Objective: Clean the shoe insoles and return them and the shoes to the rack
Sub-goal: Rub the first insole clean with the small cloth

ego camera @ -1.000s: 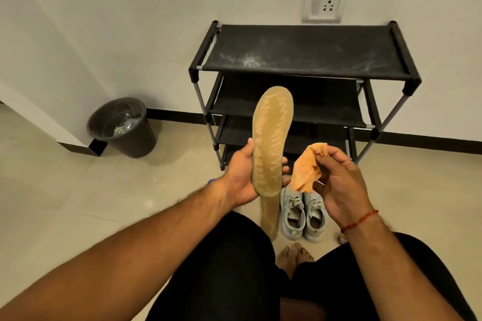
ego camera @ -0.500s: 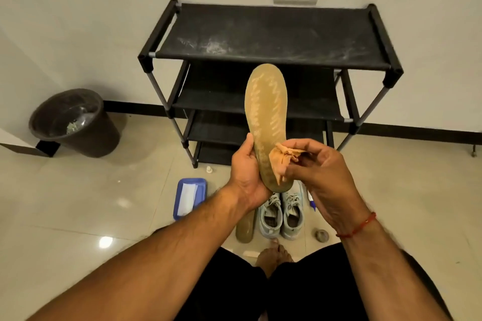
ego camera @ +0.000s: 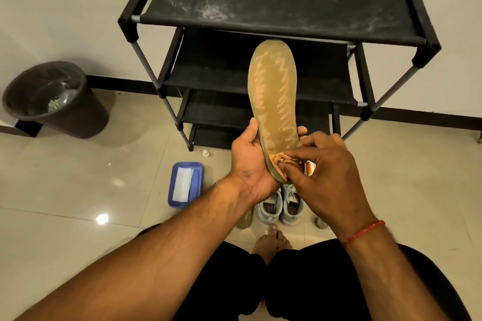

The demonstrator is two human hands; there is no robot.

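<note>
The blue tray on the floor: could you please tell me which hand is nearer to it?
Left. The left hand, holding the insole, is just right of the blue tray; the right hand, pinching the orange cloth, is farther right.

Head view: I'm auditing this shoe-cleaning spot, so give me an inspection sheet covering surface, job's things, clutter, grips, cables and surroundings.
Surface: glossy beige floor tiles, with lamp glare.
Job's things: tan insole held upright before the black rack, whose top shelf is dust-streaked; orange cloth at its heel; second insole and pale shoes side by side on the floor.
Clutter: blue tray with a white sheet; small white cap; grey round object; orange-and-white item, mostly hidden.
Grips: left hand holds the insole's heel end; right hand pinches the orange cloth against it.
Cables: nothing seen.
Surroundings: white wall, black skirting, dark bin holding litter.
</note>
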